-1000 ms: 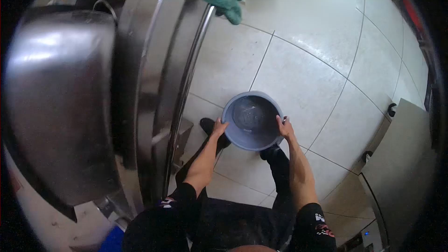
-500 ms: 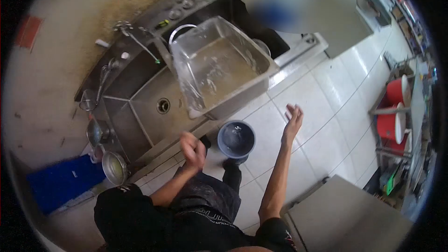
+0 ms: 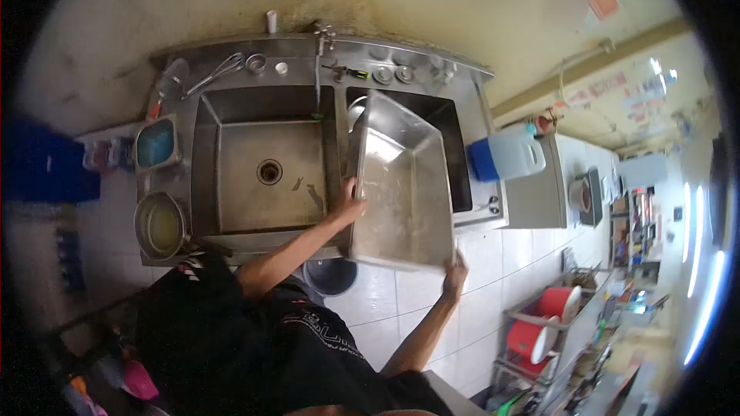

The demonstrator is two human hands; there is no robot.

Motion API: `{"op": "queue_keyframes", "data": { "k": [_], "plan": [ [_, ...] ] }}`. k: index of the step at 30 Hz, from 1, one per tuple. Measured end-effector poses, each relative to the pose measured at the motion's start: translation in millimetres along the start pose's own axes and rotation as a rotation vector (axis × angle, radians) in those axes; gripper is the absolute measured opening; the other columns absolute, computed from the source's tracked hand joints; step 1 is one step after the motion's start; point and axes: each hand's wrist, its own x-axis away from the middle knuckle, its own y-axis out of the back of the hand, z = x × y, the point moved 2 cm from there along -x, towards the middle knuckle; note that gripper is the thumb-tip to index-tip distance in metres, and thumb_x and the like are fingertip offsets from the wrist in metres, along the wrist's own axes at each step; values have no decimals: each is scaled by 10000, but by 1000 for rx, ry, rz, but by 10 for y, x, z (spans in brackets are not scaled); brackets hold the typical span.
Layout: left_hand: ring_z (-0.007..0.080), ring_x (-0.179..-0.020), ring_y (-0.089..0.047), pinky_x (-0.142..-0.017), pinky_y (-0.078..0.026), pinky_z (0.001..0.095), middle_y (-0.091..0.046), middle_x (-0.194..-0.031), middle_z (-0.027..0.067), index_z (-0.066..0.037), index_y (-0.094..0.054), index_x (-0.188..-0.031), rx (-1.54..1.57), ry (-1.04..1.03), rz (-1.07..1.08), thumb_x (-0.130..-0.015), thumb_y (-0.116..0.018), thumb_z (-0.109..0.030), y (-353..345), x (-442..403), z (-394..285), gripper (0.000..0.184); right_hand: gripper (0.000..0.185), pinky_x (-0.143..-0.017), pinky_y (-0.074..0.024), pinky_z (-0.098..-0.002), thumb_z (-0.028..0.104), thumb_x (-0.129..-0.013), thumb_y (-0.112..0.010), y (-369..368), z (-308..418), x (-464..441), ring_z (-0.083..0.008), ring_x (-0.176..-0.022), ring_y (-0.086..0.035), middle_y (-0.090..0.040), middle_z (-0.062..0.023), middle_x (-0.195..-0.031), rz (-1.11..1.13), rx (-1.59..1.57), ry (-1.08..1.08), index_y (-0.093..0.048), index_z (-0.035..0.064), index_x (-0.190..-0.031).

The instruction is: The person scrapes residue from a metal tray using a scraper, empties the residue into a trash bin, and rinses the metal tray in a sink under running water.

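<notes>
A deep rectangular stainless steel pan [image 3: 412, 192], wet inside, is held tilted over the right sink basin [image 3: 460, 162]. My left hand [image 3: 351, 206] is closed on its left rim. At the near right corner, my right hand [image 3: 456, 273] grips the pan's edge, its fingers partly hidden. The left sink basin [image 3: 254, 154] has a drain hole and a few wet patches. Above it, the faucet [image 3: 317, 69] hangs with a green tip. Part of a round metal bowl [image 3: 356, 113] shows behind the pan.
A grey bucket [image 3: 331, 276] stands on the floor below the sink. A whisk [image 3: 220, 73] and a yellow-black tool [image 3: 357, 74] lie along the back ledge. A pot [image 3: 160, 225] sits at the left. A white-and-blue jug [image 3: 512, 156] is right of the sink.
Both hands, free before, are now on the pan. The pan has turned and lifted from across the sink divider, sitting further right. My view has shifted and rotated.
</notes>
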Motion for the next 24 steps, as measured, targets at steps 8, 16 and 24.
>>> {"op": "queue_keyframes", "data": {
  "k": [8, 16, 24],
  "plan": [
    [282, -1216, -256, -980, -251, 301, -290, -1281, 126, 21, -421, -1143, 118, -16, -88, -529, -477, 55, 1847, 988, -1111, 618, 447, -826, -418, -279, 120, -792, -600, -1564, 784, 517, -163, -895, -549, -587, -121, -970, 501, -155, -237, -413, -13, -1175],
    [208, -1119, -375, -866, -355, 250, -353, -1217, 86, 37, -458, -1115, 25, -26, -310, -489, -451, 54, 2943, 1040, -1193, 626, 375, -608, -432, -244, 230, -821, -579, -3946, 1301, -1141, -99, -684, -523, -570, -33, -826, 732, -294, 79, -463, 2, -1095],
    [199, -1074, -420, -841, -380, 260, -358, -1217, 76, 27, -483, -1056, 93, 134, -383, -471, -474, 34, 3216, 936, -889, 585, 533, -771, -424, -327, 206, -713, -627, -5736, 1173, -2382, -252, -871, -517, -542, -187, -980, 478, 302, 294, -370, -71, -1089]
  ]
}}
